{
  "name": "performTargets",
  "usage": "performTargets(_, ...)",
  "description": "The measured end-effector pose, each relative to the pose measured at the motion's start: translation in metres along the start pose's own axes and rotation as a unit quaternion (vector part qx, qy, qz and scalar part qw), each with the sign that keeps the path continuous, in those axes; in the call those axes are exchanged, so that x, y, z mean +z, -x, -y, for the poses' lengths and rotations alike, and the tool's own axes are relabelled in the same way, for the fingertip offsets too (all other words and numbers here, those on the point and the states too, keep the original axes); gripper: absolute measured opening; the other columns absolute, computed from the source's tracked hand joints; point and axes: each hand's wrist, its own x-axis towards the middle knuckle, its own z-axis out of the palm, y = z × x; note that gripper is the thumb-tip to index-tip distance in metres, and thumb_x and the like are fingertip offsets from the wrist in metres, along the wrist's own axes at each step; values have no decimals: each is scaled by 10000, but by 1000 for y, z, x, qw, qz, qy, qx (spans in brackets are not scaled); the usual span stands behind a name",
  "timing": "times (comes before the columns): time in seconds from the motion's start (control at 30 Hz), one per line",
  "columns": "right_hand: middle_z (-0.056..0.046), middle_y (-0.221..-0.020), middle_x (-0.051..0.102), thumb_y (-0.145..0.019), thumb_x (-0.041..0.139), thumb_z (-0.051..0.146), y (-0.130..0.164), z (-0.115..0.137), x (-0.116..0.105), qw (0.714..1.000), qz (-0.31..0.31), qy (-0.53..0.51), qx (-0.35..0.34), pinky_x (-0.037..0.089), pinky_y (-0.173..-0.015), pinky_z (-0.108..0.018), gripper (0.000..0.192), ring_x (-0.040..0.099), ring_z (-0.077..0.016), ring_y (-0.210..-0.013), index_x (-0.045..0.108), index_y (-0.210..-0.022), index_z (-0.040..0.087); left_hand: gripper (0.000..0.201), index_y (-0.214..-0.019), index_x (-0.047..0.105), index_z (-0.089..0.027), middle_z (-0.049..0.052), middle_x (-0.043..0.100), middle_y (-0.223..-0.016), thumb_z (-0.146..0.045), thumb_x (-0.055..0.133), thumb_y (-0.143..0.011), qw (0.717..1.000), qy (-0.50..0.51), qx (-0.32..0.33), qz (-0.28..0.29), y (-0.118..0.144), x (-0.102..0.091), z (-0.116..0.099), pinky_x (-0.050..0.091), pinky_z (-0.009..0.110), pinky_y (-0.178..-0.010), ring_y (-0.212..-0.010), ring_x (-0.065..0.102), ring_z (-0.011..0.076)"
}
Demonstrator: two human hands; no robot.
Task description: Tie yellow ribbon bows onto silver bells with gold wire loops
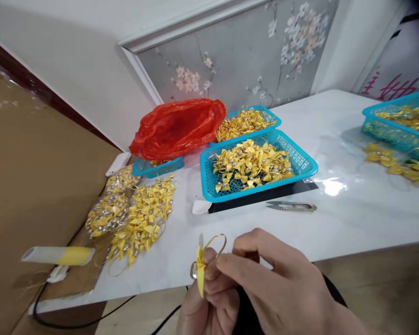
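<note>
Just past the table's front edge, my left hand (214,304) pinches a small yellow ribbon bow (200,274) between thumb and fingers. A shiny silver bead (193,271) shows at the bow's left side. From the bow a thin gold cord (225,239) curves up and over in a loop. My right hand (282,279) is closed beside it, thumb and index fingertips pinching at the cord's end; the exact grip is partly hidden. Beyond the hands, thread snips (293,206) lie on the white table (349,218).
Blue baskets (206,186) of yellow bows stand behind, one more basket (398,130) at right. A red plastic bag (178,130) sits at back left. Loose bows (143,223) and bagged bows (106,216) lie left, near a ribbon roll (59,255) and a black cable (91,323).
</note>
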Motion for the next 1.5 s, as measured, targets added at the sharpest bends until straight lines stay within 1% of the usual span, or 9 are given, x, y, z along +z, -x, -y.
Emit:
performTargets(0.13, -30, -702, 595, -935, 506, 179, -3, 4, -2, 982, 13, 158, -105, 476, -521, -240, 223, 546, -146, -622, 724, -895, 208, 226, -752, 726, -162, -73, 713, -605, 0, 857, -664, 999, -40, -4, -25, 4, 0, -3, 469, -35, -499, -530, 664, -18)
performTargets(0.27, -25, -691, 575, -929, 489, 126, -4, 5, -1, 980, -6, 154, -128, 441, -517, -225, 282, 521, -129, -612, 690, -740, 186, 207, -735, 733, -168, -62, 731, -637, -70, 888, -639, 995, -60, 25, -75, 8, -9, -5, 522, 10, -564, -570, 675, 10)
performTargets(0.43, -44, -670, 586, -887, 520, 38, -8, 6, 2, 970, -76, 140, -185, 424, -481, -236, 277, 507, -137, -596, 689, -694, 141, 214, -671, 730, -145, -44, 714, -614, 50, 819, -669, 999, -19, 1, -26, 6, -17, -5, 526, 51, -562, -560, 657, 21)
performTargets(0.57, -53, -646, 591, -894, 502, 30, -12, 8, -2, 966, -74, 156, -193, 432, -477, -254, 324, 488, -144, -572, 679, -642, 132, 188, -637, 740, -136, -17, 743, -630, 25, 822, -690, 1000, -16, -4, -12, 5, -15, -6, 537, 60, -591, -589, 685, 31)
performTargets(0.83, -43, -636, 581, -944, 450, 70, -11, 5, -3, 962, -62, 189, -187, 409, -482, -272, 312, 469, -151, -571, 725, -801, 105, 228, -923, 784, -94, 58, 822, -833, -32, 835, -709, 997, -64, -8, -43, 4, -23, -11, 557, 97, -628, -744, 738, 84)
performTargets(0.93, -32, -611, 538, -966, 401, 90, -11, 2, -2, 960, -75, 194, -187, 373, -474, -271, 364, 435, -150, -565, 704, -766, 123, 287, -916, 796, -135, 48, 826, -843, -22, 862, -661, 992, -98, 21, -71, 5, -26, -12, 587, 157, -716, -764, 745, 110)
performTargets(1.07, -32, -669, 556, -962, 422, 101, -9, 0, -10, 971, -3, 173, -165, 399, -508, -249, 359, 476, -139, -593, 678, -716, 157, 181, -795, 802, -166, 13, 790, -705, -82, 879, -655, 982, -148, 89, -81, 6, -15, -4, 594, 159, -663, -619, 706, 76)
performTargets(1.3, -19, -703, 509, -909, 464, 18, -1, -5, -19, 996, 61, 39, -58, 424, -499, -173, 279, 518, -92, -582, 695, -817, 146, 221, -756, 797, -146, 4, 719, -586, -113, 926, -580, 972, -170, 111, -115, 11, 8, 7, 528, 115, -523, -504, 631, 46)
performTargets(1.5, -9, -698, 495, -879, 470, -12, 0, -9, -20, 998, 64, -5, -29, 418, -495, -183, 281, 510, -97, -583, 694, -834, 152, 236, -695, 794, -149, 13, 714, -548, -74, 941, -525, 974, -160, 92, -133, 14, 21, 9, 494, 96, -475, -477, 619, 45)
